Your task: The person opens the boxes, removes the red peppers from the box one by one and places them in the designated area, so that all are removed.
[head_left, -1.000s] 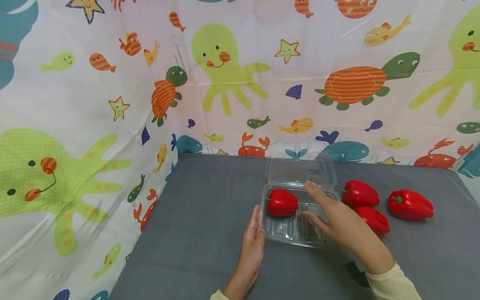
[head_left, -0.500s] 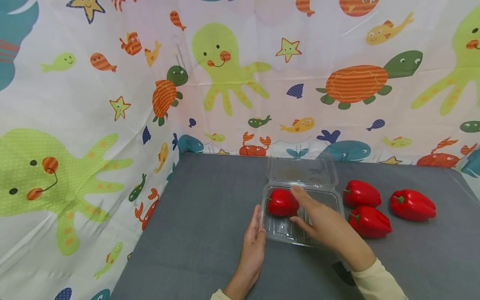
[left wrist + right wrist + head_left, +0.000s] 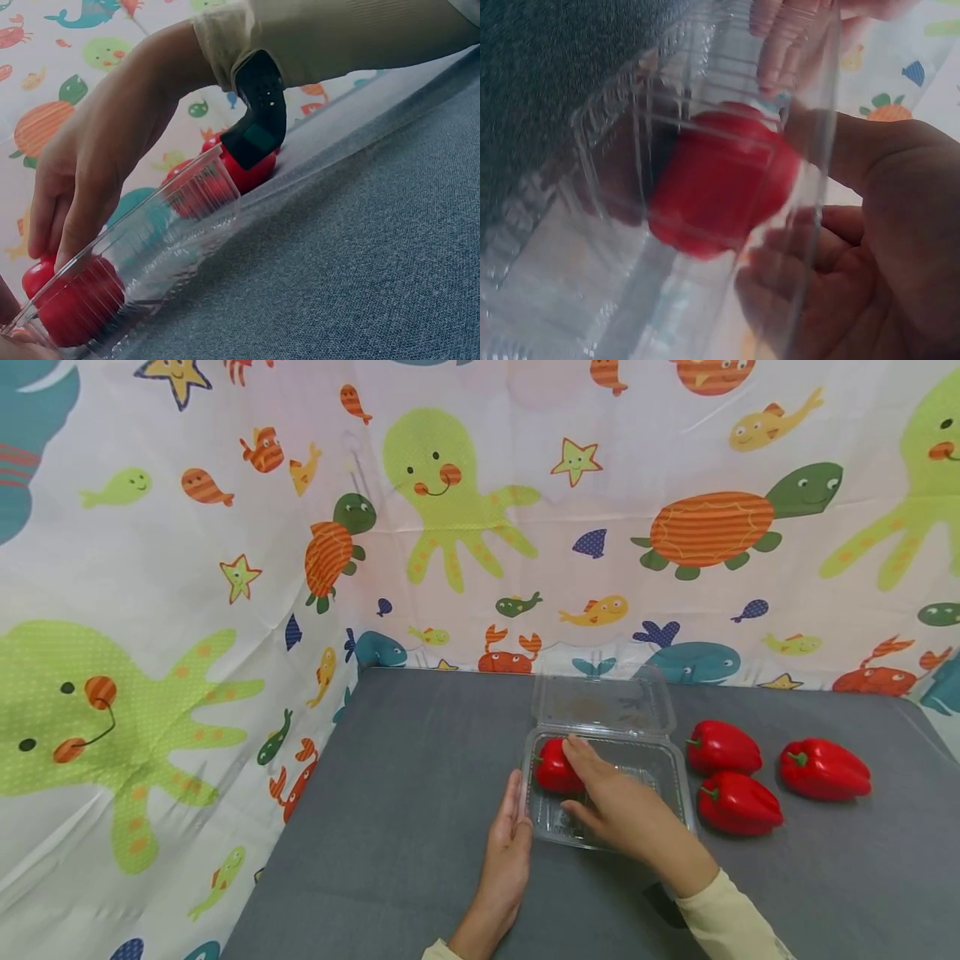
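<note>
A clear hinged plastic box (image 3: 681, 777) lies on the table with its lid (image 3: 603, 700) thrown back. One red bell pepper (image 3: 553, 768) lies at the left end inside, stem to the left. My left hand (image 3: 510, 852) rests straight fingers along the box's left wall. Over the box, my right hand (image 3: 622, 810) reaches the pepper's right end, its fingers overlapping the pepper from above. In the right wrist view, thumb and fingers (image 3: 780, 255) stand on either side of this pepper (image 3: 720, 180), seen through the clear wall.
Right of the box lie three more red bell peppers: a back one (image 3: 723, 747), a front one (image 3: 740, 803) and one farther right (image 3: 825, 768). A grey cloth (image 3: 420, 793) covers the table. Behind hangs a sea-animal curtain (image 3: 480, 510).
My right hand has moved left across the box, from beside the pepper to over its right end. The left hand and the pepper have stayed in place.
</note>
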The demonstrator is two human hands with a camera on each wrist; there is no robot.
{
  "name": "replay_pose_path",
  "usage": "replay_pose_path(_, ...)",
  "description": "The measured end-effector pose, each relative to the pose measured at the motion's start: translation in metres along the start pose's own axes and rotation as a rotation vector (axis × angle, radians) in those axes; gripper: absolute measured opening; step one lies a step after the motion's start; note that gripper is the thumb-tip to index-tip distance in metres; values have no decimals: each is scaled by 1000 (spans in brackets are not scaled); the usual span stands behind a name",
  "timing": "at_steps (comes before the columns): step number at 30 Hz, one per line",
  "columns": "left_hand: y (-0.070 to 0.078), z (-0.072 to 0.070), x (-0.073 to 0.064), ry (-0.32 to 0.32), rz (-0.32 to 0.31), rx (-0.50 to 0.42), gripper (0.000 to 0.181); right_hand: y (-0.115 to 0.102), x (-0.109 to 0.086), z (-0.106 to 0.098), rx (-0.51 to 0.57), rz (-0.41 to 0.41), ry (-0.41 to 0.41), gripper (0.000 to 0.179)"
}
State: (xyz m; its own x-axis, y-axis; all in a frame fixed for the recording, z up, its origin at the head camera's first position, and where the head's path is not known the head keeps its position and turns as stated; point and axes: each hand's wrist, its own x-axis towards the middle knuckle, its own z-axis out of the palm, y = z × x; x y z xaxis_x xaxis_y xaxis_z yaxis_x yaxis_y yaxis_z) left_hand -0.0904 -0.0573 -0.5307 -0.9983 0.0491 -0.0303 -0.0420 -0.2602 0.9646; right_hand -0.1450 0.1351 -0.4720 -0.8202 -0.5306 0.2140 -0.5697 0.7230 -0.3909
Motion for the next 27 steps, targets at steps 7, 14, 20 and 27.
replay_pose_path(7,-1,-1,-1,-6,-10,-7,69,-2,3,6,-9,29,-17,90)
replay_pose_path(14,2,0,-1,-4,-33,-4,69,-3,5,9,-15,26,1,88)
replay_pose_path(20,1,0,-1,-12,-12,0,69,-4,8,11,-27,48,5,88)
replay_pose_path(27,0,0,0,-13,-1,-8,70,-7,14,16,-34,81,23,88)
